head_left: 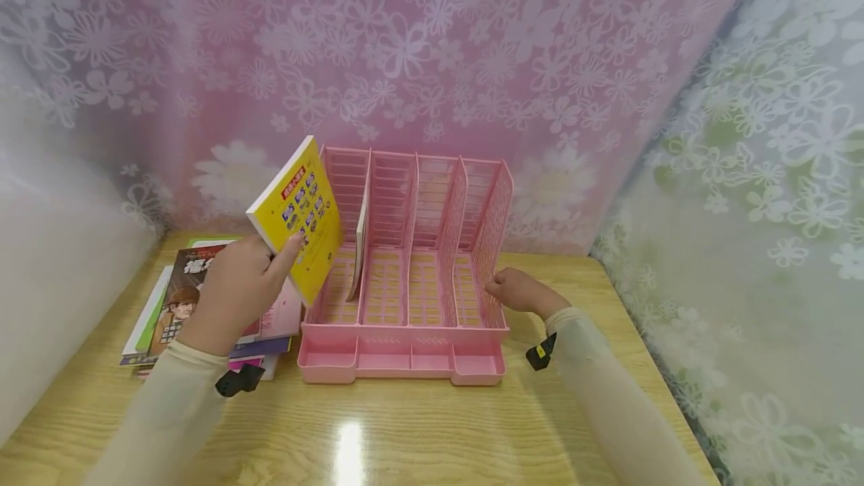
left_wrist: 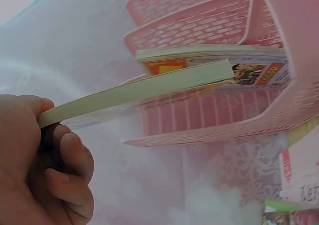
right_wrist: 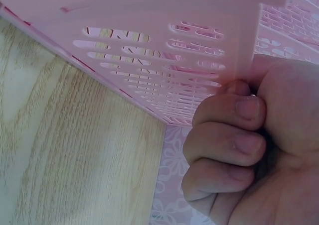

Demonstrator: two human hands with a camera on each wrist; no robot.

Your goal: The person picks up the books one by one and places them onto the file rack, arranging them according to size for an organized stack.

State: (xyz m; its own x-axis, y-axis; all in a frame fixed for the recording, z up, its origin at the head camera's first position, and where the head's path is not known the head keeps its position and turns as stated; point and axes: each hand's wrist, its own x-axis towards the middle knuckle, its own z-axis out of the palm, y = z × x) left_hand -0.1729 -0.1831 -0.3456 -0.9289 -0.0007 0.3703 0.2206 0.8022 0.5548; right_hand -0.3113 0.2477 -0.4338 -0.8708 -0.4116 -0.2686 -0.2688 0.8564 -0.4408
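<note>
My left hand (head_left: 239,287) pinches a yellow book (head_left: 304,220) by its near edge, thumb on the cover. The book is tilted at the leftmost compartment of a pink file rack (head_left: 405,334). In the left wrist view, the book's page edge (left_wrist: 149,90) slants toward the rack's mouth. A thin book (head_left: 360,246) stands in that same compartment, leaning by the first divider. With curled fingers my right hand (head_left: 526,292) grips the front edge of the rack's right side wall (right_wrist: 219,46).
Left of the rack lies a pile of books and magazines, a dark-covered one (head_left: 182,291) among those on top. Shallow trays (head_left: 385,355) run along the rack's front. A floral curtain (head_left: 418,43) hangs behind the wooden table (head_left: 432,433).
</note>
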